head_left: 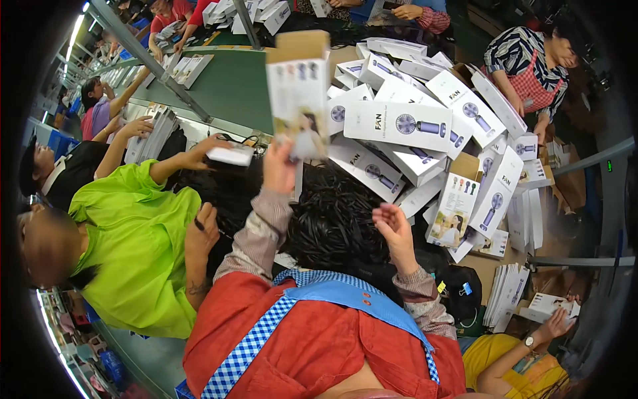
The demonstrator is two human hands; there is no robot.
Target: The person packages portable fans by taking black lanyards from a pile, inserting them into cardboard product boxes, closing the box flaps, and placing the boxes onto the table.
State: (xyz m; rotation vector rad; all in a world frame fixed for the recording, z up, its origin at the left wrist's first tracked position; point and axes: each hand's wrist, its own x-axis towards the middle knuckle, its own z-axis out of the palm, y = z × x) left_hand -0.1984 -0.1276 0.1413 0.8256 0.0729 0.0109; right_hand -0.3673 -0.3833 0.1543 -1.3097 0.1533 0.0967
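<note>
My left hand [279, 165] grips the lower end of a fan box [297, 100], raised upright with its brown cardboard end at the top. The box's printed side shows small coloured fans and a person's picture. My right hand [395, 231] is raised with nothing in it, its fingers apart. Between my hands lies a tangled heap of thin black straps or cords [335, 223]. Just beyond my right hand rises a big pile of white fan boxes [399, 126], with purple fans printed on them. One box [454, 199] in the pile has its brown flap up.
At my left, a co-worker in a lime-green shirt [133, 246] reaches a hand toward a small white box [230, 155]. Across the pile stands a person in a red checked apron [533, 86]. A green conveyor belt [229, 93] runs at the far left, below a metal post [149, 60].
</note>
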